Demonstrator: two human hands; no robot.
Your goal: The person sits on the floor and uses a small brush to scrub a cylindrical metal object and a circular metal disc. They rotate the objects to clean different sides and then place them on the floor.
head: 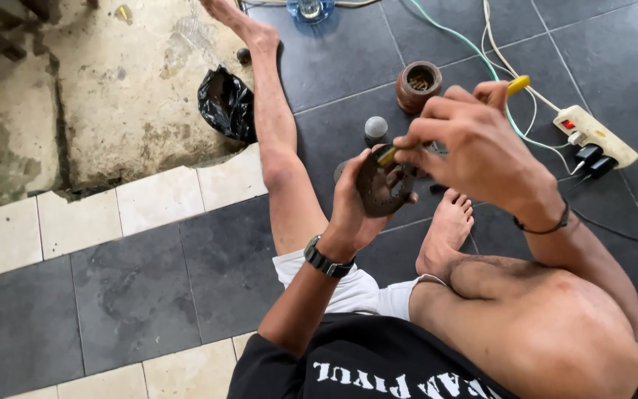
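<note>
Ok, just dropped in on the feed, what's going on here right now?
A person sits on a dark tiled floor. The left hand holds a dark, round metal part up, while the right hand works a yellow-handled tool against its top edge. Beyond the hands, a brown cylindrical part and a small grey ball sit on the floor, with a white power strip off to the right.

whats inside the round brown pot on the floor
The round brown pot holds a dark tangle, perhaps coiled wire or small metal parts. The blur and its wall hide what lies deeper.
</note>
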